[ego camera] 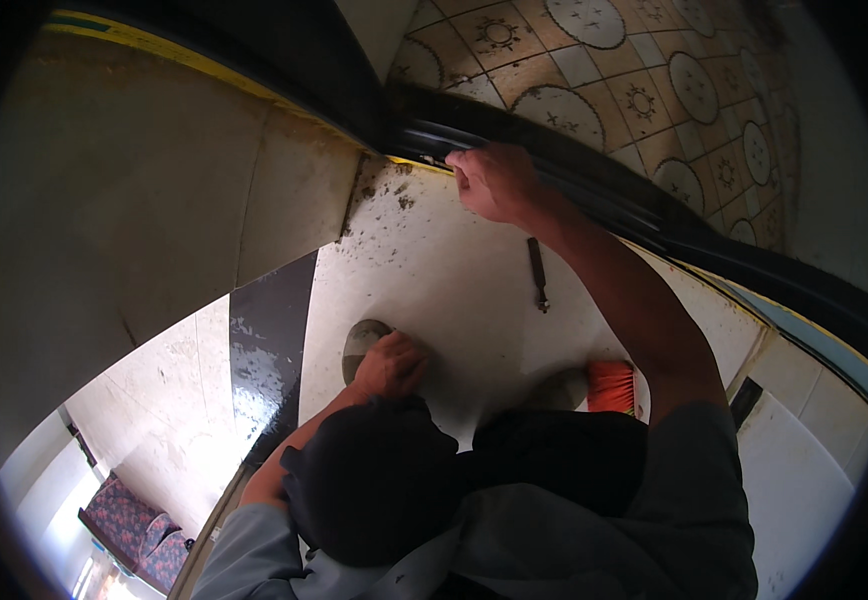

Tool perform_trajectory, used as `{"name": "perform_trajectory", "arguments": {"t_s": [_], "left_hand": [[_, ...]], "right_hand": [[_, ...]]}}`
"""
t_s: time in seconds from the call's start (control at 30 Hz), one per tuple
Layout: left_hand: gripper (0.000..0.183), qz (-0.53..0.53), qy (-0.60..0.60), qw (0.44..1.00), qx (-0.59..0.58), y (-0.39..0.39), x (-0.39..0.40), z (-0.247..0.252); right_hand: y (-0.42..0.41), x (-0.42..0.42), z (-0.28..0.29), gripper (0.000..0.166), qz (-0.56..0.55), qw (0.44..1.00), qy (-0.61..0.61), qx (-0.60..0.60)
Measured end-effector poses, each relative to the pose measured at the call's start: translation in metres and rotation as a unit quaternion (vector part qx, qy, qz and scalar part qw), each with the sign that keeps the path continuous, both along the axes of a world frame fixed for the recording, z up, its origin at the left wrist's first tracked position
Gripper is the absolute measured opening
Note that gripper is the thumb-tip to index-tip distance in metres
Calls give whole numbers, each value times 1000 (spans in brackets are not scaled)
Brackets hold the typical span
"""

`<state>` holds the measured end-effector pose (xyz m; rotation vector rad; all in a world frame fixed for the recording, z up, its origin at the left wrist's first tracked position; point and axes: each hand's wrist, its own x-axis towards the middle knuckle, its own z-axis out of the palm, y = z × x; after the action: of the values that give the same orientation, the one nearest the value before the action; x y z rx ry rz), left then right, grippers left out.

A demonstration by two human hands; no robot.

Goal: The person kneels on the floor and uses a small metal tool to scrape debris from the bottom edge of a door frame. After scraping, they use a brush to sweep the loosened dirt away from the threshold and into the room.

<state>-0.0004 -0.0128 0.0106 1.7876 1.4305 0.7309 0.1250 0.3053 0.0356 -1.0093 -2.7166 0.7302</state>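
Observation:
My right hand [495, 184] reaches forward to the black grooved sill [606, 199], its fingers curled at the sill's edge. Whether it pinches something small there is hidden. My left hand [395, 364] is close to me with its fingers bent, overlapping one shoe [363, 343] in view. Its palm faces away, so I cannot see if it holds anything. On the pale floor [464, 300], between the hands and to the right, lies a slim dark hand tool [537, 274] of unclear kind. Dark crumbs of dirt [404, 201] are scattered left of my right hand.
A red-bristled brush [612, 386] rests beside the other shoe [560, 388]. Beyond the sill are patterned tiles [561, 112]. A pale panel [141, 172] with a yellow strip [201, 64] along its top stands at left. A floral-patterned seat [130, 525] is at lower left.

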Motion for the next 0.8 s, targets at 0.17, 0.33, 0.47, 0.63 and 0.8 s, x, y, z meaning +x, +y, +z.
{"name": "perform_trajectory", "arguments": {"t_s": [0.17,0.33,0.47,0.63,0.8], "left_hand": [[7,3,-12,1000,1,0,0,-2],[7,-2,-7,1000,7,3,0,2],[7,1,-2,1000,1,3,1,5],[9,4,1,1000,0,2,1,5],[10,0,5,1000,-1,1,1,3]], "right_hand": [[5,-1,-3,4,-23,999,-20,-42],[13,2,1,7,-38,994,-50,-91],[25,7,9,11,-8,991,-77,-109],[31,9,17,11,8,986,-113,-121],[32,15,18,7,55,987,-103,-111]]}}
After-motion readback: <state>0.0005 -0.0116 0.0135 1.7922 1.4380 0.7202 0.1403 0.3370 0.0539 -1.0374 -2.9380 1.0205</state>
